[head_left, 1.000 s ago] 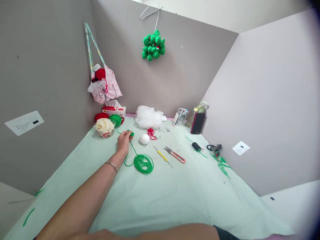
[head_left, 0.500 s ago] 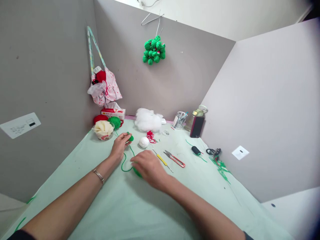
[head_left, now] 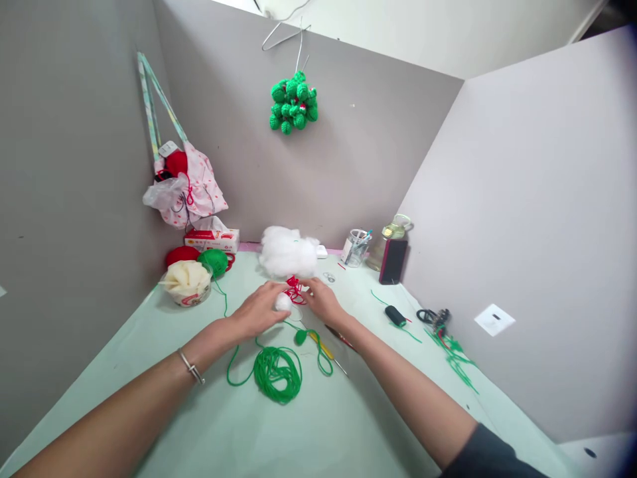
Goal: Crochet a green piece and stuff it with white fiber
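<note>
The left hand (head_left: pixel 257 309) reaches in with thumb and fingers spread apart, the small white yarn ball (head_left: pixel 283 303) lying between them; whether they press on it, I cannot tell. The loose tangle of red yarn (head_left: pixel 295 293) lies between the two hands, just beyond the ball, at the fingertips of the right hand (head_left: pixel 323 303). Whether those fingers are closed on a strand is unclear. Nearer the person on the surface (head_left: pixel 318 425) lie a small green yarn piece (head_left: pixel 300 337), a yellow-handled metal crochet hook (head_left: pixel 323 348) and a loose coil of green yarn (head_left: pixel 277 375).

At the left, a clear round tub (head_left: pixel 188 301) holds cream-coloured, folded material. A pink-dotted white fabric bag (head_left: pixel 202 192) hangs above, with a red yarn ball (head_left: pixel 176 163) in its opening. Toward the back right, a clear jar (head_left: pixel 355 253) holds slim, pen-like items, one blue.
</note>
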`<state>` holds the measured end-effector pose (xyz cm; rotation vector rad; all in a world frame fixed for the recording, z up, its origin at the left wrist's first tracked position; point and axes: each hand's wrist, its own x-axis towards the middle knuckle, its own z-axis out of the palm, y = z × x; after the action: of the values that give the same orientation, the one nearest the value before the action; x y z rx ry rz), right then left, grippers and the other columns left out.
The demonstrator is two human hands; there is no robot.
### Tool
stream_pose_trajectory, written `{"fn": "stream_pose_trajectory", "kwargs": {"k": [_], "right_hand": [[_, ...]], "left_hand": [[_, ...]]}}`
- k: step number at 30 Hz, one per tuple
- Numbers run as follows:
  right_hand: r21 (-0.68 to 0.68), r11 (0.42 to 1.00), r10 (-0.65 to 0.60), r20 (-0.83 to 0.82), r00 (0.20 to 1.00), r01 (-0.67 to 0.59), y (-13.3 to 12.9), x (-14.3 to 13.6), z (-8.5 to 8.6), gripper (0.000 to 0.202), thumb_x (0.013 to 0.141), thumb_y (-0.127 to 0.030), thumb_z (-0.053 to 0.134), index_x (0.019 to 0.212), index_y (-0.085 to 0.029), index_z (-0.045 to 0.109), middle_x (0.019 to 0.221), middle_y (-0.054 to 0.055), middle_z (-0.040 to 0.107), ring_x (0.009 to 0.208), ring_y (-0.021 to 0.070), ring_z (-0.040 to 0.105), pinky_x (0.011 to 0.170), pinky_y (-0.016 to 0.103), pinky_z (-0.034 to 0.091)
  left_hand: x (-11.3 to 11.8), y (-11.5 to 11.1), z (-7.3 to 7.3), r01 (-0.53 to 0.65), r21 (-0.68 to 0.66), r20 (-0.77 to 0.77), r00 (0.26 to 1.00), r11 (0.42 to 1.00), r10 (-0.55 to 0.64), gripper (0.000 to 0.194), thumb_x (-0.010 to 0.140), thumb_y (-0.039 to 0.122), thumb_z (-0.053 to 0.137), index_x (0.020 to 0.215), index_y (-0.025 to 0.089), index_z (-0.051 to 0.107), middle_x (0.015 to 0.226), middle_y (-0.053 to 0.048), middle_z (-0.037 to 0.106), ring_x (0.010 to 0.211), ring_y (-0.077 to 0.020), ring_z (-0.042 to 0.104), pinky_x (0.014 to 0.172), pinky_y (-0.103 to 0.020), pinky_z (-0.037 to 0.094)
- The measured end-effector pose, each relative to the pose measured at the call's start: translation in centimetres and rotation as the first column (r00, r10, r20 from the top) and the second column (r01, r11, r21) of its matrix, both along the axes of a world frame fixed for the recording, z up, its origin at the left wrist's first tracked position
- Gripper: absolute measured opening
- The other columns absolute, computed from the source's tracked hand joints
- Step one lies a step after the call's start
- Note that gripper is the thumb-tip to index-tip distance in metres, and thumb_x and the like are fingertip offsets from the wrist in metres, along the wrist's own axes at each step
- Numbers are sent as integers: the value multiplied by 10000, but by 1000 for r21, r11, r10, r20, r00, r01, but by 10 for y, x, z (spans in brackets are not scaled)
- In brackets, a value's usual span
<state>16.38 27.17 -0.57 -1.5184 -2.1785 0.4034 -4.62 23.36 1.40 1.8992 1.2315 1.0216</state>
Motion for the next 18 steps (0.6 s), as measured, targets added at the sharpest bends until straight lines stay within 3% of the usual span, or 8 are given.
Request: {"fn": "stream_pose_trajectory", "kwargs": {"k": [3, 6, 10, 14, 16, 18], "right_hand": [[18, 998, 56, 37, 998, -57, 18, -15, -3, 384, 991, -366, 644, 1329, -187, 607, 1356, 113, 627, 1154, 256, 660, 964, 481, 582], [-52, 991, 125, 85, 989, -121, 29, -15, -3, 376, 988, -367, 648, 1312, -180, 615, 1333, 110, 639, 1135, 251, 667, 950, 473, 588], [-176, 974, 165, 110, 980, -144, 36, 23, 15, 334, 998, -371, 634, 1276, -186, 636, 1301, 102, 657, 1095, 232, 678, 932, 447, 595], [-253, 956, 173, 91, 981, -145, 47, 70, 48, 102, 916, -243, 718, 1000, -202, 760, 973, 34, 771, 780, 161, 717, 772, 305, 589], [-196, 978, 89, 67, 994, -75, 59, 82, 60, 134, 935, -197, 650, 991, -199, 771, 908, 28, 779, 732, 164, 720, 766, 304, 570], [-93, 995, -17, 33, 999, 20, 76, 81, 67, 191, 962, -210, 601, 1068, -187, 757, 998, 65, 777, 870, 203, 733, 856, 343, 559]], "left_hand": [[5, 13, -12, 45, -26, -50, 998, 999, -47, 430, 593, 220, 785, 1016, 291, 797, 1078, -61, 762, 1016, -346, 706, 933, -398, 534], [-9, 33, -12, 27, -22, -77, 997, 999, -28, 392, 600, 206, 752, 981, 285, 800, 1019, -52, 774, 987, -340, 710, 904, -376, 538], [-42, 63, -4, -73, 30, -122, 990, 997, 76, 403, 642, 227, 727, 1037, 283, 787, 1087, -62, 743, 1017, -342, 696, 893, -359, 525], [-57, 85, -6, -81, 34, -177, 981, 996, 86, 364, 578, 216, 852, 937, 252, 795, 947, -44, 743, 873, -306, 714, 824, -356, 541], [-54, 94, -6, -77, 55, -183, 979, 995, 86, 305, 692, 289, 867, 973, 218, 773, 1007, -54, 748, 917, -273, 708, 881, -398, 549], [-43, 102, -2, -72, 100, -176, 980, 992, 88, 246, 887, 351, 754, 1073, 191, 732, 1166, -83, 725, 1057, -252, 680, 970, -464, 540]]}}
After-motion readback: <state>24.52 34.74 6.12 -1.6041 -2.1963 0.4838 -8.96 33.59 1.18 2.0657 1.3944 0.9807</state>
